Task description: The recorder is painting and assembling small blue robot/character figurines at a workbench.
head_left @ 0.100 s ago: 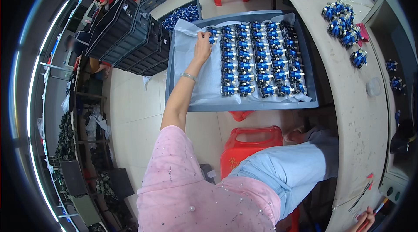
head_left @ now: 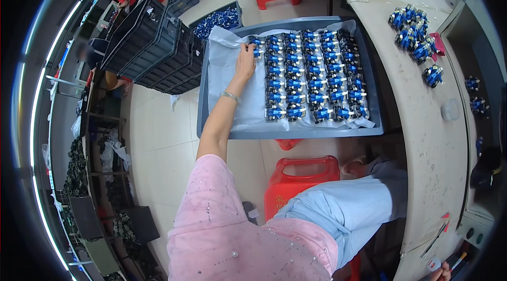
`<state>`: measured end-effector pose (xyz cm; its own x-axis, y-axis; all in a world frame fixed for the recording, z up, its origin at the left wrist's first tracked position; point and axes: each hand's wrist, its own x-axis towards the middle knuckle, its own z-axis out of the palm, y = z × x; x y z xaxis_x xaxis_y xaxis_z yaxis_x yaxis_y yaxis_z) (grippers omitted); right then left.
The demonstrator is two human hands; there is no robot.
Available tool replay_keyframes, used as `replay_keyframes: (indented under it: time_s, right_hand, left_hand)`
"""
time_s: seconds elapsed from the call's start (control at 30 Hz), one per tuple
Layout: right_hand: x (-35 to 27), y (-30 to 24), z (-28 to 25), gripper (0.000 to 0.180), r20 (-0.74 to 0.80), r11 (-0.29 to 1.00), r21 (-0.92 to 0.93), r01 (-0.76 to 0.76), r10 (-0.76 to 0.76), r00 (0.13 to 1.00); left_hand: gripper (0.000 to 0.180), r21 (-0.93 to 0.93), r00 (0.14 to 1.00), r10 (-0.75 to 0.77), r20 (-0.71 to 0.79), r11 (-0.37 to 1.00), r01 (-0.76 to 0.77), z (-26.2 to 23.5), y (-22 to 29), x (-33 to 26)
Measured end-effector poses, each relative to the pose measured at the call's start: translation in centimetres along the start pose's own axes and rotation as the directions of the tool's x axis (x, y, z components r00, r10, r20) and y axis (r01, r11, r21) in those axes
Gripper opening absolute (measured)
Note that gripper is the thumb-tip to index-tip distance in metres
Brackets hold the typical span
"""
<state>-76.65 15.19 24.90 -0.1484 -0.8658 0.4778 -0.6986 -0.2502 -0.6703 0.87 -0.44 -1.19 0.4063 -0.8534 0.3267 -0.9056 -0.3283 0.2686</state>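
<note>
My left hand (head_left: pixel 245 62) reaches out over a grey tray (head_left: pixel 211 122) lined with white paper (head_left: pixel 224 78). Several rows of small blue parts (head_left: pixel 317 78) fill the tray's middle and right. My fingertips lie at the top of the leftmost row, against a blue part (head_left: pixel 256 43); the view does not show whether they grip it. A bracelet sits on that wrist (head_left: pixel 229 96). Only a sliver of my right hand (head_left: pixel 441 272) shows at the lower right rim, by some pens on the bench.
A curved beige bench (head_left: pixel 433 138) on the right carries loose clusters of blue parts (head_left: pixel 414 33). Black crates (head_left: pixel 153 49) and a bin of blue parts (head_left: pixel 216 20) stand on the floor at the left. Red plastic stools (head_left: pixel 301 175) stand below the tray and at the far end.
</note>
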Motion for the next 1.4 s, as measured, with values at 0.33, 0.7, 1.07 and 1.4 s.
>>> replay_keyframes:
  time_s: [0.33, 0.7, 1.07, 1.4]
  right_hand:
    - [1.9, -2.2, -2.0, 0.015, -0.061, 0.992, -0.091, -0.084, 0.079, 0.995]
    - [4.8, -2.6, -0.4, 0.011, 0.025, 0.997, -0.058, -0.058, 0.059, 0.998]
    - [5.8, -2.3, 0.6, 0.010, 0.044, 0.999, -0.026, -0.038, 0.039, 0.998]
    - [5.8, -2.4, 1.1, 0.014, 0.029, 0.994, -0.044, -0.102, 0.104, 0.994]
  left_hand:
    - [0.050, -0.051, 0.981, -0.170, -0.098, 0.985, 0.165, 2.1, 1.0, -0.3]
    - [0.052, -0.085, 0.972, -0.227, -0.057, 0.971, 0.222, 2.0, 0.8, 0.3]
    - [0.050, -0.173, 0.965, -0.227, -0.130, 0.964, 0.203, 2.0, 1.1, 0.3]
    - [0.053, -0.051, 0.980, -0.186, -0.067, 0.982, 0.183, 0.9, 1.5, 0.4]
